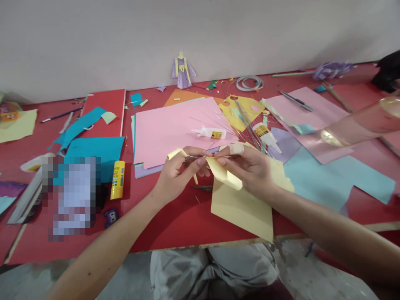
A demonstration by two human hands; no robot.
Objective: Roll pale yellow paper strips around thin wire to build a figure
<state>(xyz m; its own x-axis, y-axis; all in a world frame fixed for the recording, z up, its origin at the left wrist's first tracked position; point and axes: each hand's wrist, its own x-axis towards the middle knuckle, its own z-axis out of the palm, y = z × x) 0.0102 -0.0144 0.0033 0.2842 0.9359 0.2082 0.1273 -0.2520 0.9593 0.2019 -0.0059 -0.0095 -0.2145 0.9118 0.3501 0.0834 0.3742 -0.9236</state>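
My left hand [179,173] is closed in a pinch on a thin wire [200,156] and a curled strip of pale yellow paper [175,153]. My right hand [250,166] has a plaster on its forefinger. It pinches the other end of the wire together with a folded piece of pale yellow paper [223,174]. Both hands meet above a pale yellow sheet [242,208] that overhangs the front edge of the red table [175,225].
A pink sheet [175,129] with a small glue bottle [210,133] lies behind the hands. Further right lie another glue bottle [265,135], several wires, pink and light blue sheets. A yellow glue stick [118,180] and teal paper lie left. A paper doll [182,71] stands against the wall.
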